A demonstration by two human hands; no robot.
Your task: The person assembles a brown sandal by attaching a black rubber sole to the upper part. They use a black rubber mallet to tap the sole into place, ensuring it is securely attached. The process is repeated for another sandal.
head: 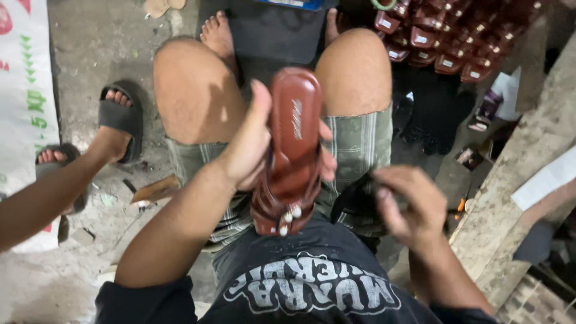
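My left hand (249, 147) grips a reddish-brown sandal (292, 150) from underneath, thumb up along its left edge, fingertips showing on its right side. The sandal is held lengthwise over my lap, insole up, with several small pale beads on the straps at its near end. My right hand (408, 201) hovers by my right thigh, blurred, fingers curled around something small and dark that I cannot make out. I sit with bare knees (198, 90) apart, in plaid shorts.
Another person's feet in black sandals (120, 117) rest on the concrete floor at left. Rows of matching brown sandals (450, 36) are stacked at upper right. A rough wooden bench edge (528, 162) runs along the right. A printed white sack (24, 90) lies at far left.
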